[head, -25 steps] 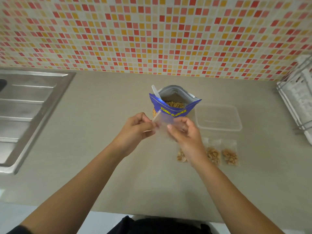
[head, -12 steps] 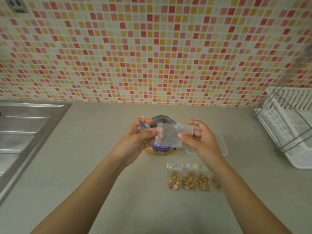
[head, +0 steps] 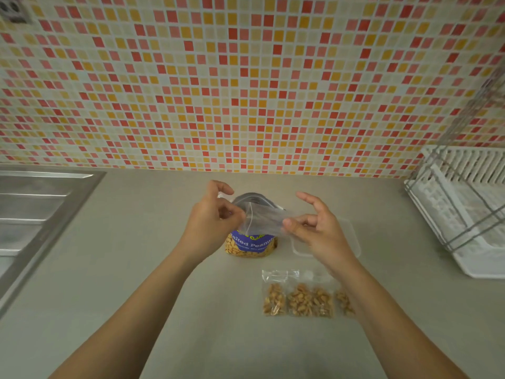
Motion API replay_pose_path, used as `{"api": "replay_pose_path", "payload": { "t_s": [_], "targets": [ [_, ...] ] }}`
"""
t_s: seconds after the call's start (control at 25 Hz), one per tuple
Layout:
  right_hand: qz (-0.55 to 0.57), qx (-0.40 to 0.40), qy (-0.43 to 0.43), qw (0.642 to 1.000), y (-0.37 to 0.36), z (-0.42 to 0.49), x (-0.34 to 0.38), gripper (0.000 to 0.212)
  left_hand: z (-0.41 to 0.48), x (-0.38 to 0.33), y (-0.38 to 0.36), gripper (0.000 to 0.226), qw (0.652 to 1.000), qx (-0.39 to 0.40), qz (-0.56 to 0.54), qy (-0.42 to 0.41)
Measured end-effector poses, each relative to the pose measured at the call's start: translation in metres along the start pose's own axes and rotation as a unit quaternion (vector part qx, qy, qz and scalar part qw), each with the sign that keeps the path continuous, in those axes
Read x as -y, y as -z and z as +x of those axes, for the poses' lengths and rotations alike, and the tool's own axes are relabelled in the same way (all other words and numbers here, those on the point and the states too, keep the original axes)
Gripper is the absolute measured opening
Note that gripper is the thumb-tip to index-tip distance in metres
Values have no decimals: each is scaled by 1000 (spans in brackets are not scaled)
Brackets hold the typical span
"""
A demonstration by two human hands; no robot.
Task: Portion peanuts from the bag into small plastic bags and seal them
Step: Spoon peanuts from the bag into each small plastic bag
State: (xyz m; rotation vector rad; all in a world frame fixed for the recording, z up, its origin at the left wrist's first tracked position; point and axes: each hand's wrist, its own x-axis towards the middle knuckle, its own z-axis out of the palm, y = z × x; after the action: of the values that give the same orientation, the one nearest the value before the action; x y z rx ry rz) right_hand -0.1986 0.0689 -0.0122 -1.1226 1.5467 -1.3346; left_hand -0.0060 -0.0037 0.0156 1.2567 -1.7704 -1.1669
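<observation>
A blue peanut bag (head: 251, 243) stands open on the beige counter, partly hidden behind my hands. In front of its mouth I hold an empty small clear plastic bag (head: 263, 221). My left hand (head: 211, 225) pinches its left edge and my right hand (head: 314, 228) pinches its right edge. Nearer to me, several small filled bags of peanuts (head: 299, 296) lie in a row on the counter, the rightmost partly covered by my right forearm.
A clear plastic container (head: 351, 242) lies behind my right hand. A steel sink drainboard (head: 35, 214) is at the left. A white dish rack (head: 464, 209) stands at the right. A mosaic-tiled wall (head: 246, 77) rises behind the counter.
The view has tilted up and my hands have lifted the small bag higher in front of the peanut bag. My fingers have spread apart along the bag's edges.
</observation>
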Motion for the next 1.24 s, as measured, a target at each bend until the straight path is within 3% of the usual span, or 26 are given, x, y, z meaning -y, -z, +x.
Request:
{"api": "replay_pose_path", "payload": {
  "t_s": [0.24,0.48,0.64,0.76,0.88,1.08,1.24],
  "targets": [
    [-34,23,45,998,0,5,-1,57,9,0,-4,21,997,-12,75,-10],
    [89,-31,20,995,2,14,-8,51,16,-4,-4,22,996,-21,80,-26],
    [-145,-41,113,982,2,17,-13,56,24,-9,2,23,998,-33,59,-17],
    [-337,6,232,912,-5,23,0,71,29,-15,3,26,1000,14,22,6],
    [-420,18,263,869,-19,32,8,84,31,-19,-3,35,999,38,-2,6],
    [-363,10,240,900,-28,37,2,64,34,-16,-11,40,999,32,32,-21],
    [-233,7,205,950,-28,34,-3,43,36,-11,-11,35,998,53,24,-14]
  ]
}}
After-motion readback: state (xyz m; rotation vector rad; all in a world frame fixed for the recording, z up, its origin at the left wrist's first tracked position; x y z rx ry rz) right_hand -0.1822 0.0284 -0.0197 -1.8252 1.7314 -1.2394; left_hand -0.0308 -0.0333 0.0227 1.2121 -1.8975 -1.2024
